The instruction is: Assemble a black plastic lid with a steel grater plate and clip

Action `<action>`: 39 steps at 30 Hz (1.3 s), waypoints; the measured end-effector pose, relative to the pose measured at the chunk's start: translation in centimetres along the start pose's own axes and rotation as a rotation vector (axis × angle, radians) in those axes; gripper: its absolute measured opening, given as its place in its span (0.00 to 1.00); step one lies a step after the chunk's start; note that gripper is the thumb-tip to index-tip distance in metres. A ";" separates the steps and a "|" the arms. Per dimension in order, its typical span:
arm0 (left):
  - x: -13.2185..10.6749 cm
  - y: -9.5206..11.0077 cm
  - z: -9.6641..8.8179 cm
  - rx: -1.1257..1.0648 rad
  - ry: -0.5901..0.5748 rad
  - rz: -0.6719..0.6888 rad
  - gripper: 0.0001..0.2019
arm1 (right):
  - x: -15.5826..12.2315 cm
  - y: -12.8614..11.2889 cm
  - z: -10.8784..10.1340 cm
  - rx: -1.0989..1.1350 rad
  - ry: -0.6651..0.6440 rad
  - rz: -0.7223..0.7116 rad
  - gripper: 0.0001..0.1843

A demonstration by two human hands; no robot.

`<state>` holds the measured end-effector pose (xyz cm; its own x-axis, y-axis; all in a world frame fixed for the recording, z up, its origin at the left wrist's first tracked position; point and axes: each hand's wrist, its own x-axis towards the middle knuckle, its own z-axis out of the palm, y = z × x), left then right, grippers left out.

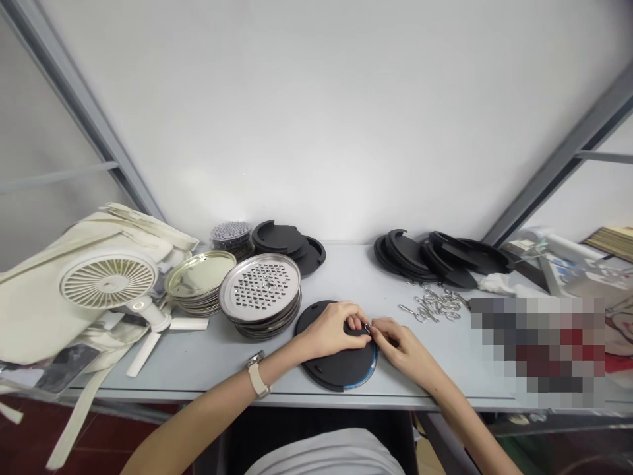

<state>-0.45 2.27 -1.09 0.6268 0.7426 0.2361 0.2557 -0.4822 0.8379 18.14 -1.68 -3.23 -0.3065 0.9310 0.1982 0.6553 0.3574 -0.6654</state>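
So the left grip [333, 328], a bare hand, is clamped on the rim of a flat round black disc [341, 366] with a thin blue strip along its near right edge. The right grip [399, 344], also a bare hand, comes in from the other side with thumb and finger together on a small shiny metal loop [366, 327] at that same rim. The fingertips of both sit right next to each other, so the loop is partly hidden. The disc lies flat at the front of the pale grey desk [212, 359], right below both hands. There's a watch with a cream strap [258, 379] on the left wrist.

Just left of the disc is a stack of round silver metal plates with a dark pattern on top [260, 290], then a stack of round gold-coloured metal plates [200, 274]. Beyond those, a white handheld fan [109, 282] rests against off-white fabric [44, 264]. To the right, a loose heap of shiny wire clips [438, 305], and behind it a pile of curved-rim black discs [405, 254], with more round black discs [279, 239] back left near the wall
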 end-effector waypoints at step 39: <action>-0.1 0.2 0.0 0.029 0.005 -0.054 0.12 | -0.4 -0.3 0.3 0.038 0.030 0.041 0.16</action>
<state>-0.45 2.14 -0.96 0.6079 0.7701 0.1933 0.3107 -0.4547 0.8347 17.88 -2.19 -3.38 -0.2584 0.9469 0.1913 0.6401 0.3162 -0.7002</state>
